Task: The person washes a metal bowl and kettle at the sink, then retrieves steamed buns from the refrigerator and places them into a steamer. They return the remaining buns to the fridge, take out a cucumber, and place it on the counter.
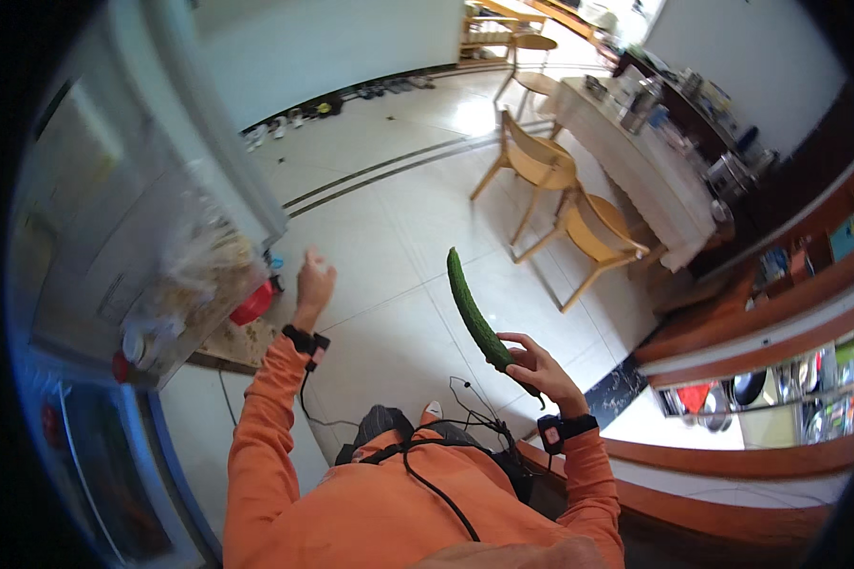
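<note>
My right hand (541, 370) grips a long, slightly curved green cucumber (473, 316) near its lower, stem end; the other end points up and away over the floor. My left hand (315, 283) is raised at the left, its fingers partly curled and slightly blurred, and nothing shows in it. Each wrist wears a black strap with a small device. To the left of my left hand are a red bowl-like object (253, 304) and a clear plastic bag (206, 249) with pale contents.
Wooden chairs (541, 160) stand beside a cloth-covered table (640, 153) holding containers at the upper right. Shoes (277, 126) line the far wall. Black cables (487, 423) hang near my legs. A counter edge (231, 345) is at my left, and a wooden ledge (726, 459) at my right.
</note>
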Motion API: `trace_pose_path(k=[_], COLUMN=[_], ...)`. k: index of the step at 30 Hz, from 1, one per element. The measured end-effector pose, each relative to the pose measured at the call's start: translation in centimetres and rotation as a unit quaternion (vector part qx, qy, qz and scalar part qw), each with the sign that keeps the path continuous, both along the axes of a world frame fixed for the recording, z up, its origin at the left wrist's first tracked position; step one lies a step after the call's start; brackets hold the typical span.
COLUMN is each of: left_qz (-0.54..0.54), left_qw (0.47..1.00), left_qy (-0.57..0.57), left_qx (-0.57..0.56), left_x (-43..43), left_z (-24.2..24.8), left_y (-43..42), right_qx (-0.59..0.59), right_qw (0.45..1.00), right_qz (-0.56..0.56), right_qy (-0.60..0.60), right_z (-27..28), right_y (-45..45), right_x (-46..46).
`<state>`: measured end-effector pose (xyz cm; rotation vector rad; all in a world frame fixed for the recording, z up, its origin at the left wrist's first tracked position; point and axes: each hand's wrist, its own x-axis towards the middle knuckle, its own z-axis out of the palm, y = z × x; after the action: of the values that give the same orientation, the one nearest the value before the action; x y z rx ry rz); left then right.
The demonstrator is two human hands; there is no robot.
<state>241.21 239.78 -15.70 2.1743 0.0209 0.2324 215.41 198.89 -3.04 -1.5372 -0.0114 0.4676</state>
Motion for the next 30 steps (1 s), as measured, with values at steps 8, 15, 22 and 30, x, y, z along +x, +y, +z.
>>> trace_pose_path(k=[8,15,22,30], left_qz=[0.193,0.389,0.489,0.415], left_qw=[0.967,0.912,0.863,0.87], left_qy=[-0.127,-0.115,-0.077,-0.233], left_qx=[0.108,0.065,0.102,0.13], left_x=[18.2,22.5,22.2,16.5], left_z=[2.2,5.7,4.3,-1.8], left_y=[2.7,3.5,1.8,2.0], right_qx=[0.011,0.041,0.041,0.039], right_qw=[0.971,0.94,0.936,0.953], right_qz=[-0.238,-0.338,-0.348,-0.299], right_qy=[-0.01,-0.029,-0.037,-0.014], right_z=[-2.1,-3.0,-1.5,-1.0], right_y=[-6.1,-13.4,-20.2,-26.6], right_x=[-2.5,0.1,4.9,9.9])
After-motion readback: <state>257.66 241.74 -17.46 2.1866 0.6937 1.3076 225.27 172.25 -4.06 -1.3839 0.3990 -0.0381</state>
